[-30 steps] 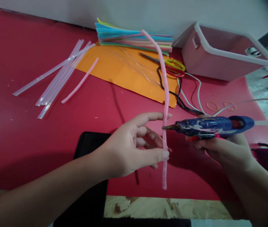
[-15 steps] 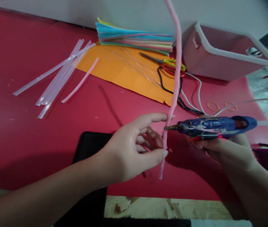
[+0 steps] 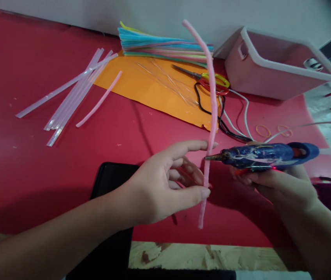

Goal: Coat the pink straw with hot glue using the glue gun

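Pinched between the thumb and fingers of my left hand [image 3: 165, 186] is a long pink pipe cleaner [image 3: 213, 97], held nearly upright with its top curving left. My right hand [image 3: 285, 190] is wrapped round a blue hot glue gun [image 3: 264, 154], whose metal nozzle points left and meets the pipe cleaner between my left thumb and index finger. A small red light glows on the gun, and a glue stick comes out of its back end. Whether glue is coming out cannot be made out.
Clear glue sticks [image 3: 72, 97] and a short pink pipe cleaner [image 3: 99, 99] lie left on the red table. Behind are an orange envelope [image 3: 154, 89], scissors [image 3: 209, 79], a bundle of coloured pipe cleaners [image 3: 165, 44] and a pink bin [image 3: 270, 74]. A black device [image 3: 110, 249] lies under my left arm.
The pipe cleaner has slid downward through my left hand, so its top end now shows and tilts further left. Both hands and the glue gun have barely shifted.
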Demonstrator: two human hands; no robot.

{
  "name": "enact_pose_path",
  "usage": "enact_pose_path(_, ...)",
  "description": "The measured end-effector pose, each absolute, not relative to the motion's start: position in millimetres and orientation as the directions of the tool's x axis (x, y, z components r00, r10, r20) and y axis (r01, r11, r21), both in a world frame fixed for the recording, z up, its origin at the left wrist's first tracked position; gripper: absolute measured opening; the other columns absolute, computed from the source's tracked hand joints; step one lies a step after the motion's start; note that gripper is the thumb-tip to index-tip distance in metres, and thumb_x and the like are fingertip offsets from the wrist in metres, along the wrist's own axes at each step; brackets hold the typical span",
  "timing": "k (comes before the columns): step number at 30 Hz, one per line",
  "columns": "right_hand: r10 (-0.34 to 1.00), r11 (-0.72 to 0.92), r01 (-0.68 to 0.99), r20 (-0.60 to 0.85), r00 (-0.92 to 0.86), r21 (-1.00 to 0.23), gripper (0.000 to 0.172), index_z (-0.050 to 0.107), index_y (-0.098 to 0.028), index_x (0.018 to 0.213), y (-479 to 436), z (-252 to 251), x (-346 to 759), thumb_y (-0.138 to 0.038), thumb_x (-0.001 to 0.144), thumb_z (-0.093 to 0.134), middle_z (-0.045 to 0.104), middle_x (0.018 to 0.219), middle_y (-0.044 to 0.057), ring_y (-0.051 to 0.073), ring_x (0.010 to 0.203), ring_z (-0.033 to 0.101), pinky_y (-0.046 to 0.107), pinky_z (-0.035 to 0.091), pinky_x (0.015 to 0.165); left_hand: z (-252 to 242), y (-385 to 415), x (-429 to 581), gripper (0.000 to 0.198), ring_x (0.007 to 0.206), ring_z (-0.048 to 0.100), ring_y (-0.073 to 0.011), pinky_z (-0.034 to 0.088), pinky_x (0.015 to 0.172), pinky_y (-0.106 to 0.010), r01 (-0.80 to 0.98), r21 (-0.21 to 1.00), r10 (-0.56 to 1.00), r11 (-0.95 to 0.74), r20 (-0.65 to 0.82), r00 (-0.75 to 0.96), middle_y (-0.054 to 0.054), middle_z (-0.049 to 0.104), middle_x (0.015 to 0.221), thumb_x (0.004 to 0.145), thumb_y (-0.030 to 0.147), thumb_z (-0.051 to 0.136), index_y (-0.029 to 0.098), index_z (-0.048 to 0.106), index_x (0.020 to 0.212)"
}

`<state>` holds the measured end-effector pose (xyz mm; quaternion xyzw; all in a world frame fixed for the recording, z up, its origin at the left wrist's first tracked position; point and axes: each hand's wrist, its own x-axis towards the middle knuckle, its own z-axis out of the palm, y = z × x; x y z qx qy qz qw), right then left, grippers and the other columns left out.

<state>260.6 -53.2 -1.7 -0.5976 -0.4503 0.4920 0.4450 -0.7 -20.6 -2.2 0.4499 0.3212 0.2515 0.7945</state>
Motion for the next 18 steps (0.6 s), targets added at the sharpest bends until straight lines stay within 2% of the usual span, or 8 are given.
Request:
enact_pose_path(9,0.976,-0.187,0.083,-0.175,0.132,-0.979,0.012,0.076,-0.019,0.055,-51.1,-2.4,259.1,-0.009,0.050,0.071,0.068,0.048,0.002,0.013,0.037,0.057,0.020,0.045,0.035,-0.6,-17.7,-0.2,0.067,0.079,0.064,-0.0078,0.052,0.074,-0.021,-0.103,0.876,0.672,0.472,-0.282,0.684,0.005,0.065,0.085,0.082,0.014,0.081,0.028,0.055,0.142)
enact_pose_path(18,0.991,-0.123,0.050,-0.120,0.065,-0.991,0.013,0.079,-0.018,0.065,-51.5,0.3,259.6,-0.009,0.056,0.075,0.068,0.050,0.002,0.013,0.038,0.055,0.021,0.044,0.035,-1.1,-17.7,1.1,0.064,0.078,0.065,-0.0077,0.053,0.073,-0.021,-0.096,0.876,0.685,0.473,-0.297,0.665,0.005,0.066,0.084,0.079,0.011,0.080,0.025,0.058,0.138)
